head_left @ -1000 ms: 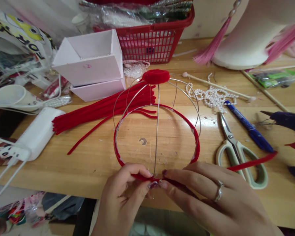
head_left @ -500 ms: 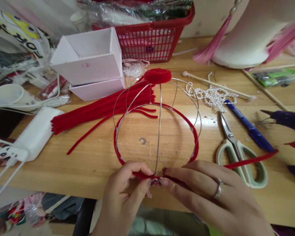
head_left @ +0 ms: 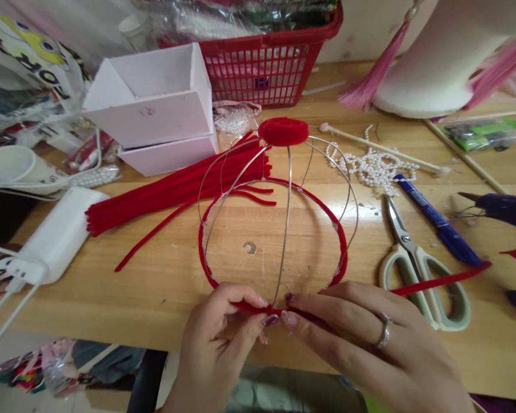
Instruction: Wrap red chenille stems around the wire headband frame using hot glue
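Observation:
A wire dome frame (head_left: pixel 279 223) stands on the wooden table, with a red velvet ring at its base and a red pad (head_left: pixel 283 131) on top. My left hand (head_left: pixel 217 350) pinches the near rim of the ring just left of the front wire. My right hand (head_left: pixel 370 350), with a ring on one finger, pinches the same rim from the right, thumb against finger. A loose red pipe cleaner (head_left: pixel 441 280) runs from under my right fingers out to the right, over the scissors.
A bundle of red pipe cleaners (head_left: pixel 172 192) lies behind the frame. White boxes (head_left: pixel 152 109) and a red basket (head_left: pixel 262 66) stand at the back. Pearl strands (head_left: pixel 370 166), scissors (head_left: pixel 417 267), a blue pen (head_left: pixel 436 226) and a glue gun (head_left: pixel 505 209) lie to the right. A white power strip (head_left: pixel 60 235) lies left.
The dome's top has tipped slightly to the right. Both hands keep their pinch on the near rim with small finger shifts.

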`<state>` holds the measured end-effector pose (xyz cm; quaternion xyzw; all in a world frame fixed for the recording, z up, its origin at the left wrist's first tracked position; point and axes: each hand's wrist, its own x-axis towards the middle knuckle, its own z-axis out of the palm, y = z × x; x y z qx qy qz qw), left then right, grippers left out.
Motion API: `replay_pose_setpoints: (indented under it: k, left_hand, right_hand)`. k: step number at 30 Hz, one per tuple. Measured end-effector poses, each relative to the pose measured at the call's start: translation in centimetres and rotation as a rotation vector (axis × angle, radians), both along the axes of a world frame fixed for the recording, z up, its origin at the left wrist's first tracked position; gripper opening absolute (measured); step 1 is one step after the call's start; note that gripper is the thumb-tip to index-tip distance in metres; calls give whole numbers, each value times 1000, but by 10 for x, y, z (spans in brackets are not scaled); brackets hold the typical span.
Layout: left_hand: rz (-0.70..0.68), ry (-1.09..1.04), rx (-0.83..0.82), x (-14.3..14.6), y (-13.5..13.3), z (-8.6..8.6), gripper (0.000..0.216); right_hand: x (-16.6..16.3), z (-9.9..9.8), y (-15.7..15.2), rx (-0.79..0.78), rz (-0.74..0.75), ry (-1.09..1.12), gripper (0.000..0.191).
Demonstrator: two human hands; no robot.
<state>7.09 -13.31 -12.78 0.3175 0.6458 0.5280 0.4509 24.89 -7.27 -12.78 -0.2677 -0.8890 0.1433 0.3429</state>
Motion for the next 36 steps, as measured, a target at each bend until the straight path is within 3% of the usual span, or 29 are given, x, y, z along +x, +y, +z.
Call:
replay_pose_setpoints:
  k: [15, 21, 32, 36]
  left_hand:
    - [-176, 240, 194, -15, -3, -16, 27]
    - [-176, 211, 193, -14, -4, -16, 25]
    - [-103, 150, 25, -6, -1, -5, 18]
    - [-134, 147, 57, -8, 0, -6, 17]
  right_hand:
    - [-3, 0, -3, 21, -65, 4, 38]
    - [-3, 0, -1, -8, -37, -10, 35]
    - [-1, 0, -2, 20, -36, -21, 36]
    - [0, -2, -2, -11, -3, 0, 32]
